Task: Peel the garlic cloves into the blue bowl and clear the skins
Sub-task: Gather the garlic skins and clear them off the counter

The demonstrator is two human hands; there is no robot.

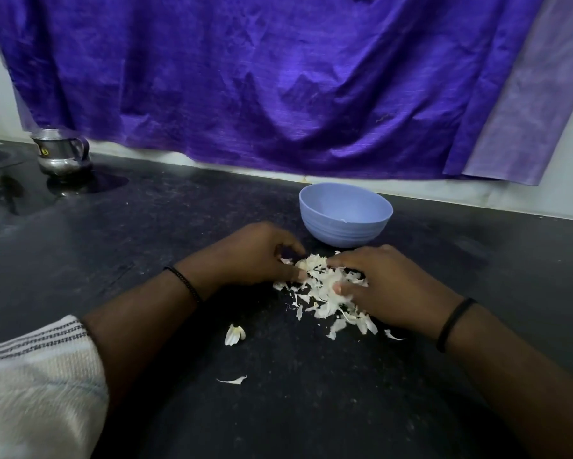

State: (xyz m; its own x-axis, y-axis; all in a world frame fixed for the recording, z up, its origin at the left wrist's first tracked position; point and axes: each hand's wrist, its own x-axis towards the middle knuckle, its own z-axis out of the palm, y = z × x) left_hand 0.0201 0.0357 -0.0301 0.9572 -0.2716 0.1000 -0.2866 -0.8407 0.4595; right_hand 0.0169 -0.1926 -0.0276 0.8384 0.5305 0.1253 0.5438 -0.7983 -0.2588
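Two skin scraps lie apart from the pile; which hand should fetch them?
Left hand: both stray white garlic skins lie on its side of the pile, nearer the person.

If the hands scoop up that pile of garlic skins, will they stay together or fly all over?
The garlic skins look thin and flaky, so they are probably very light and apt to scatter. Stray flakes already lie apart on the counter. They seem crumpled and floppy, so they would likely crush rather than break.
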